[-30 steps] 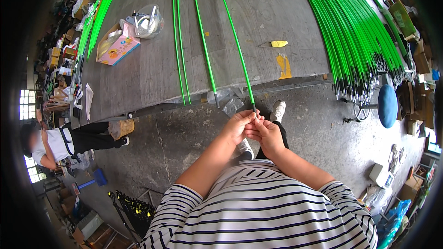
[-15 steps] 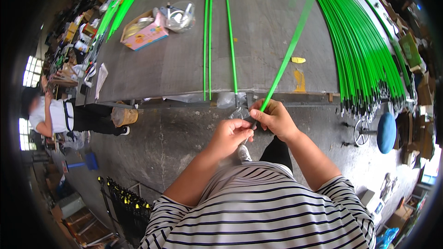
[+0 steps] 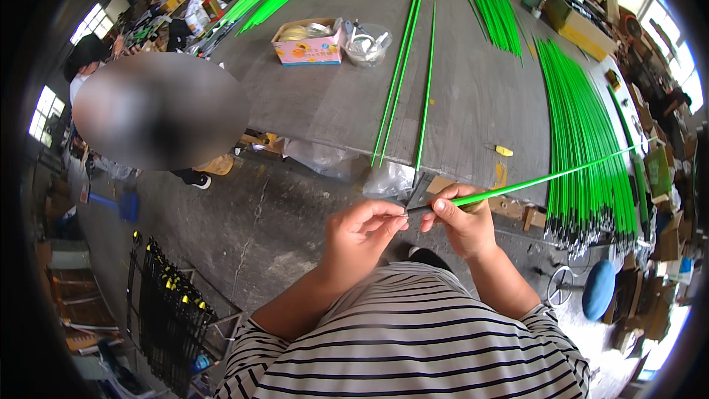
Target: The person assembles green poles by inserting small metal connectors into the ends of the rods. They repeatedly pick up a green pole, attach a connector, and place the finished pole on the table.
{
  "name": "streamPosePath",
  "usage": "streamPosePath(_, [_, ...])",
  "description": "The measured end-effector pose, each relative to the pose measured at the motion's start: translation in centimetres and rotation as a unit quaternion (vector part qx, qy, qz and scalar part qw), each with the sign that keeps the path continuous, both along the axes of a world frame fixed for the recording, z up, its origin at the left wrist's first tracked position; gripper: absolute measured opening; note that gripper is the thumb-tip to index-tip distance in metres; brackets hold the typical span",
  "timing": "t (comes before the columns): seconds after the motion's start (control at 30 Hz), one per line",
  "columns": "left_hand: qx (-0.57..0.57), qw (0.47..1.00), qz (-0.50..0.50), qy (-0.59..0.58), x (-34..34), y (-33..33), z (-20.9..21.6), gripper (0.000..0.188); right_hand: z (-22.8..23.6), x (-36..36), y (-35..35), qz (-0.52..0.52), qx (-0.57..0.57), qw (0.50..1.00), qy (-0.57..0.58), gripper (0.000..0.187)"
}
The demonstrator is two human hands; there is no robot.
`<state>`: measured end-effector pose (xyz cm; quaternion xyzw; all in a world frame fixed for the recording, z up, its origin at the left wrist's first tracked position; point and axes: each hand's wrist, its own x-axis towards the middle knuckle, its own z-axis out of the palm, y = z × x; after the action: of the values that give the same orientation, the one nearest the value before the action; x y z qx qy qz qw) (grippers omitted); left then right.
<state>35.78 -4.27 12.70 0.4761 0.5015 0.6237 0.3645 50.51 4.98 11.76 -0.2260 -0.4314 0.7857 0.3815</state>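
The right hand (image 3: 464,223) is gripping a long green rod (image 3: 543,179) near its dark end, fingers wrapped around the shaft and thumb lying along it. The rod is slanting up and away to the person's right, crossing over the near edge of the grey table (image 3: 473,96) and passing in front of the big bundle of green rods (image 3: 583,133) lying on the table's right part. The left hand (image 3: 362,230) is pinching at the rod's dark tip with thumb and forefinger, the other fingers curled in; whatever small piece it may be holding there is too small to tell. Both hands are meeting just in front of the table's near edge, above the concrete floor (image 3: 244,229).

On the table, three single green rods (image 3: 402,74) are lying lengthwise near its middle, two touching and one just beside them. A pink cardboard box (image 3: 310,41) and a clear plastic tub (image 3: 367,43) are sitting at the table's far left part. A small yellow piece (image 3: 504,151) is resting near the table's near edge. Another person (image 3: 159,111) is sitting off the table's left side. A black wire rack (image 3: 166,303) is standing on the floor well to the left of the table
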Motion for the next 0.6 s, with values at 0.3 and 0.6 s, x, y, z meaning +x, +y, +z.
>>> streamPosePath(0.3, [0.038,0.994,0.101,0.036,1.7,-0.2,1.5,0.007,0.3,0.1,1.4,0.052,0.044,0.998,0.009,0.009])
streamPosePath(0.6, [-0.028,0.971,0.223,0.082,2.8,0.8,0.0,0.008,-0.4,-0.9,3.3,0.151,0.014,0.986,-0.065,0.014])
